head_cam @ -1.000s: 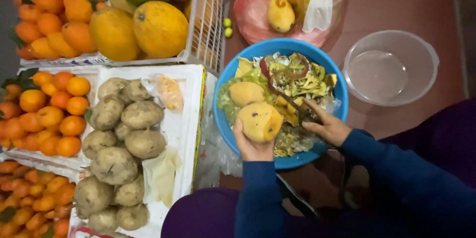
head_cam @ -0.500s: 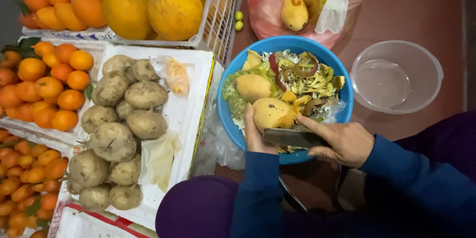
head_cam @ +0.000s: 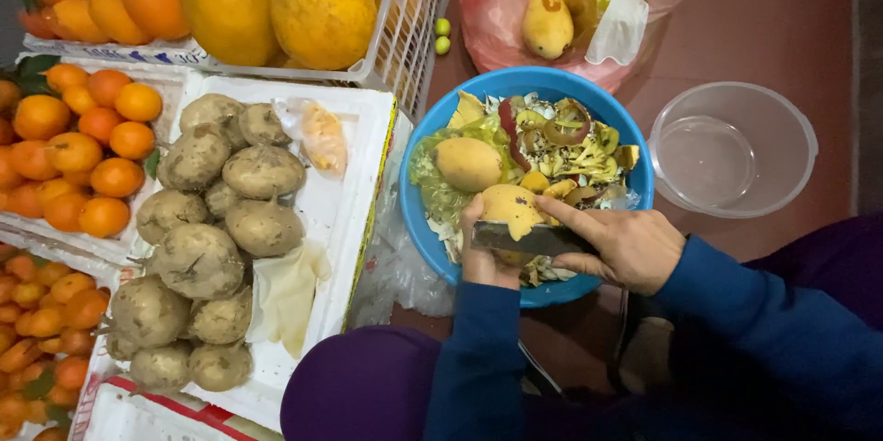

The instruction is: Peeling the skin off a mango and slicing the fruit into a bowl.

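Observation:
My left hand grips a peeled yellow fruit over a blue bowl. My right hand holds a knife, its dark flat blade laid across the fruit's near side. The blue bowl holds fruit peels and scraps and another peeled yellow fruit. Both arms wear blue sleeves.
A clear empty plastic bowl stands right of the blue bowl. A pink bag with a yellow fruit lies behind. To the left are a white box of brown round fruits, crates of oranges and a basket of large yellow fruits.
The camera has shifted a little. My right hand has brought the knife from the bowl's scraps to the near side of the fruit held in my left hand.

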